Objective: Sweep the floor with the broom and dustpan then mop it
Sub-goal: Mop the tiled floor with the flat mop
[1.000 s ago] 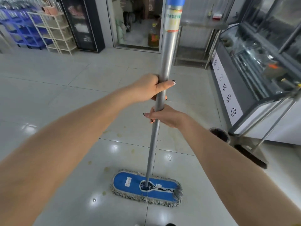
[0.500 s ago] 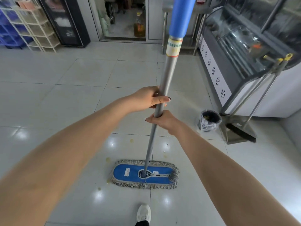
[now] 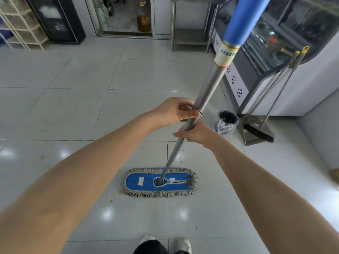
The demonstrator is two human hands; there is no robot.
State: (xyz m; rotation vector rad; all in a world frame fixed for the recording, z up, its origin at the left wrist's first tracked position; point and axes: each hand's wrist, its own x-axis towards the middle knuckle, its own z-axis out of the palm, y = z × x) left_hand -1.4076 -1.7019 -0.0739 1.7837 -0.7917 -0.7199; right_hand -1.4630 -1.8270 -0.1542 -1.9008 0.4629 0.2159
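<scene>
A flat mop with a blue fringed head lies flat on the glossy tiled floor in front of my feet. Its grey pole slants up to the right and ends in a blue grip. My left hand grips the pole from the left. Just below it, my right hand grips the same pole. The broom stands in the metal dustpan at the right, both handles leaning on the display case. Small yellowish stains dot the tiles around the mop head.
A small bin lined with a clear bag stands beside the dustpan. A glass display counter runs along the right. A steel table, a doorway with a bottle, a black fridge and white racks line the far wall.
The mop head has slid back toward my feet over the stained tiles. The pole now leans more to the right, and my view has tilted down so that my shoes show.
</scene>
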